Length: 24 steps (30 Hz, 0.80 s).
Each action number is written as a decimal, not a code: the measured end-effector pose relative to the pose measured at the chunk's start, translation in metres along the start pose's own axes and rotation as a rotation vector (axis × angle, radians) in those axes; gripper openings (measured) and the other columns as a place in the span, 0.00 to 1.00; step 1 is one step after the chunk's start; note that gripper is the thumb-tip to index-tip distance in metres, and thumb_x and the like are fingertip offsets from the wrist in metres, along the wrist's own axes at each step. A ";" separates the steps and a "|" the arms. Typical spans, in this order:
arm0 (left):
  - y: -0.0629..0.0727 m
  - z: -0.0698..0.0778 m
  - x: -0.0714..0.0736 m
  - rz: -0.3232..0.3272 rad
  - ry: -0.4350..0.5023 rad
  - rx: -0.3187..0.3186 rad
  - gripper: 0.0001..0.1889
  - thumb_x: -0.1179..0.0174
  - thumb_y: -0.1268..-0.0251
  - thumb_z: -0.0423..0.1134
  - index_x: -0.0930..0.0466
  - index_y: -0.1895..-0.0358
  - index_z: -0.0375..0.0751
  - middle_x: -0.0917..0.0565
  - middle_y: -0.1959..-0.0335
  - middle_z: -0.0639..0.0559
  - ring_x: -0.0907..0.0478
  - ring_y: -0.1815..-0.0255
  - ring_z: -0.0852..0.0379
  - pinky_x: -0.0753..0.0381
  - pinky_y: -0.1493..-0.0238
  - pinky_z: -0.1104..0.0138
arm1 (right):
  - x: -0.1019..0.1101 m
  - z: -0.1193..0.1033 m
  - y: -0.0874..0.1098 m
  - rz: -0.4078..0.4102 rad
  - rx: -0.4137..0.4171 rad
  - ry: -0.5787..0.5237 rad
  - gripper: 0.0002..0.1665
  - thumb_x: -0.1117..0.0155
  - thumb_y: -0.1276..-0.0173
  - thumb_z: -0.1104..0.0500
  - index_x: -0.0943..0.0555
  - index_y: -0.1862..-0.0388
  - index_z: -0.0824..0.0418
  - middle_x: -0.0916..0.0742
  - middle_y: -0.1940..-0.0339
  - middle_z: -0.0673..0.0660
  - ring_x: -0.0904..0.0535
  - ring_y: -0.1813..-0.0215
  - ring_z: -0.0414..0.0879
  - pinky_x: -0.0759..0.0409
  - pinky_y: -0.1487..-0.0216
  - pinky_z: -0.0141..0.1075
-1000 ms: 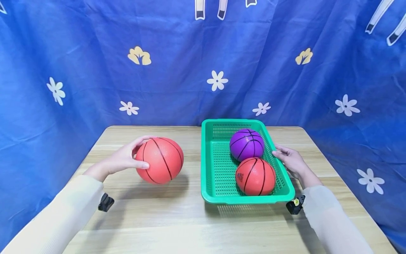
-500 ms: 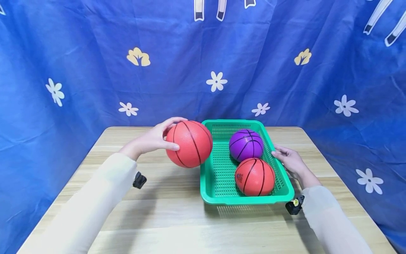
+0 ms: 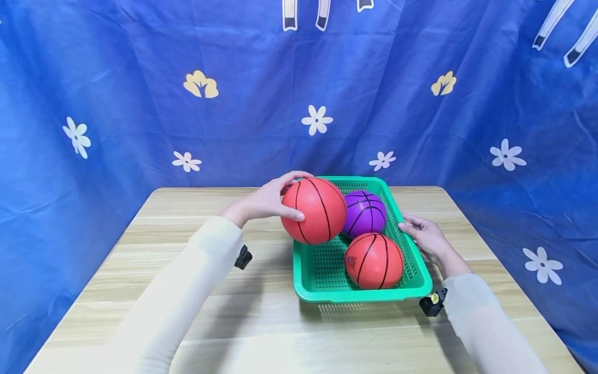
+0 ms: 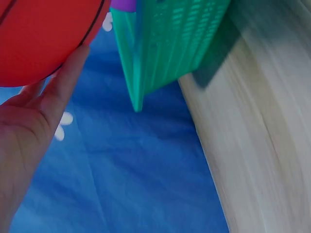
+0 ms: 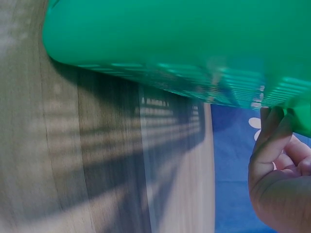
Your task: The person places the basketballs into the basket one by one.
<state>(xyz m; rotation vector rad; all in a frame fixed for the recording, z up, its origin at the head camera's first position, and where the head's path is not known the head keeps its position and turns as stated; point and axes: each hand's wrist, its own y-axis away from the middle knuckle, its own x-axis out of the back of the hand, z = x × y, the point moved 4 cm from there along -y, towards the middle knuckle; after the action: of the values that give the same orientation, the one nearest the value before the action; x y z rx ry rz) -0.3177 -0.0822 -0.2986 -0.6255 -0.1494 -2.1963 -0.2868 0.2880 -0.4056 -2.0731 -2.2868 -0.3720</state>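
My left hand grips a red toy basketball from its left side, thumb in front and fingers behind. That ball is held over the left rim of the green plastic basket, overlapping part of the purple basketball in the head view. Inside the basket, a second red basketball sits in front of the purple one. My right hand holds the basket's right rim, its thumb on top and fingers below. In the right wrist view the curled fingers meet the underside of the rim.
The basket stands on a pale wooden table, right of its middle. A blue cloth printed with flowers hangs behind the table and along both sides. Black wrist cameras are strapped below both sleeves.
My left hand has carried the red basketball from the left side of the table, up and rightward, to above the basket's left part. The right hand and the basket stay in place.
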 end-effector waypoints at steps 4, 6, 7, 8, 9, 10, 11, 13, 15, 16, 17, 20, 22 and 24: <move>-0.009 -0.004 -0.013 -0.024 -0.016 0.004 0.41 0.27 0.55 0.42 0.37 0.34 0.59 0.29 0.44 0.47 0.29 0.45 0.48 0.19 0.55 0.57 | 0.000 0.001 -0.001 0.001 0.004 0.001 0.38 0.42 0.28 0.51 0.43 0.25 0.61 0.24 0.40 0.68 0.16 0.60 0.41 0.18 0.57 0.40; -0.013 -0.006 -0.018 -0.032 -0.019 0.006 0.41 0.26 0.55 0.42 0.37 0.34 0.60 0.30 0.44 0.47 0.29 0.45 0.48 0.19 0.55 0.57 | 0.001 0.002 -0.001 0.002 0.004 0.002 0.38 0.42 0.29 0.51 0.43 0.25 0.61 0.24 0.40 0.68 0.16 0.60 0.41 0.18 0.57 0.40; -0.014 -0.006 -0.020 -0.033 -0.018 0.008 0.42 0.26 0.55 0.42 0.37 0.34 0.60 0.30 0.44 0.47 0.28 0.45 0.48 0.19 0.54 0.58 | 0.001 0.003 -0.002 0.003 0.003 0.003 0.38 0.42 0.29 0.51 0.43 0.25 0.61 0.23 0.40 0.67 0.16 0.60 0.41 0.18 0.57 0.40; -0.015 -0.007 -0.022 -0.034 -0.018 0.006 0.42 0.26 0.55 0.42 0.37 0.34 0.60 0.30 0.44 0.47 0.28 0.45 0.48 0.20 0.54 0.58 | 0.001 0.003 -0.002 0.004 0.002 0.004 0.38 0.42 0.29 0.51 0.43 0.25 0.61 0.23 0.41 0.66 0.16 0.59 0.41 0.18 0.57 0.40; -0.017 -0.009 -0.024 -0.033 -0.016 0.000 0.42 0.25 0.55 0.42 0.37 0.34 0.60 0.30 0.44 0.47 0.28 0.45 0.48 0.20 0.54 0.58 | 0.001 0.003 -0.002 0.004 0.001 0.005 0.38 0.42 0.29 0.51 0.43 0.25 0.61 0.22 0.42 0.65 0.16 0.59 0.41 0.18 0.57 0.40; -0.018 -0.010 -0.026 -0.031 -0.018 -0.003 0.43 0.25 0.56 0.43 0.38 0.34 0.59 0.30 0.44 0.48 0.28 0.45 0.49 0.20 0.53 0.58 | 0.001 0.003 -0.002 0.004 0.000 0.006 0.38 0.42 0.29 0.51 0.43 0.25 0.61 0.22 0.43 0.64 0.16 0.59 0.41 0.18 0.57 0.40; -0.019 -0.012 -0.027 -0.028 -0.017 -0.006 0.43 0.25 0.56 0.42 0.38 0.34 0.59 0.30 0.44 0.48 0.28 0.45 0.49 0.20 0.53 0.58 | 0.001 0.003 -0.002 0.005 -0.001 0.008 0.38 0.42 0.29 0.51 0.43 0.25 0.61 0.21 0.43 0.63 0.16 0.60 0.41 0.18 0.57 0.40; -0.021 -0.015 -0.031 -0.021 -0.014 -0.015 0.43 0.24 0.57 0.42 0.37 0.34 0.58 0.29 0.43 0.50 0.28 0.45 0.50 0.20 0.53 0.59 | 0.001 0.004 -0.002 0.006 -0.002 0.014 0.39 0.42 0.29 0.50 0.42 0.25 0.61 0.21 0.45 0.61 0.16 0.60 0.42 0.18 0.57 0.40; -0.023 -0.018 -0.034 -0.011 -0.014 -0.025 0.43 0.24 0.57 0.41 0.37 0.34 0.57 0.29 0.43 0.51 0.28 0.44 0.51 0.20 0.54 0.59 | 0.002 0.004 -0.003 0.006 -0.001 0.018 0.39 0.42 0.29 0.50 0.42 0.25 0.61 0.20 0.46 0.60 0.16 0.60 0.42 0.18 0.57 0.40; -0.023 -0.019 -0.036 -0.006 -0.014 -0.029 0.43 0.24 0.57 0.41 0.37 0.34 0.56 0.29 0.42 0.53 0.28 0.44 0.52 0.19 0.54 0.59 | 0.002 0.004 -0.003 0.006 -0.001 0.020 0.39 0.42 0.29 0.50 0.42 0.25 0.61 0.20 0.46 0.60 0.16 0.60 0.42 0.18 0.57 0.40; -0.024 -0.020 -0.037 -0.002 -0.011 -0.036 0.43 0.24 0.58 0.41 0.37 0.34 0.56 0.29 0.42 0.53 0.29 0.44 0.52 0.19 0.55 0.59 | 0.002 0.003 -0.003 0.005 -0.002 0.019 0.39 0.42 0.29 0.50 0.42 0.25 0.61 0.20 0.46 0.60 0.16 0.60 0.42 0.18 0.57 0.41; -0.026 -0.021 -0.042 0.005 -0.038 -0.060 0.44 0.23 0.59 0.42 0.36 0.34 0.57 0.29 0.42 0.55 0.29 0.43 0.54 0.19 0.55 0.60 | 0.003 0.003 -0.002 0.000 -0.008 0.013 0.39 0.42 0.29 0.50 0.43 0.25 0.60 0.21 0.45 0.61 0.16 0.60 0.42 0.18 0.57 0.41; -0.028 -0.021 -0.046 -0.005 -0.074 -0.082 0.45 0.22 0.61 0.44 0.36 0.34 0.57 0.29 0.41 0.56 0.30 0.43 0.55 0.20 0.55 0.61 | 0.003 0.003 -0.002 -0.001 -0.013 0.007 0.40 0.42 0.29 0.49 0.43 0.25 0.60 0.21 0.45 0.61 0.16 0.60 0.42 0.18 0.57 0.41; -0.030 -0.021 -0.049 -0.010 -0.110 -0.094 0.46 0.21 0.62 0.46 0.35 0.34 0.57 0.29 0.41 0.57 0.31 0.42 0.56 0.20 0.54 0.62 | 0.003 0.003 -0.002 -0.003 -0.013 0.000 0.40 0.42 0.29 0.49 0.44 0.25 0.60 0.21 0.45 0.60 0.16 0.60 0.42 0.18 0.57 0.41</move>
<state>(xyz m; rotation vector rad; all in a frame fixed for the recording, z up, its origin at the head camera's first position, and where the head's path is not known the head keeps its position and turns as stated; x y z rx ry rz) -0.3223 -0.0350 -0.3378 -0.8008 -0.1069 -2.1885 -0.2884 0.2916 -0.4082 -2.0750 -2.2943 -0.3878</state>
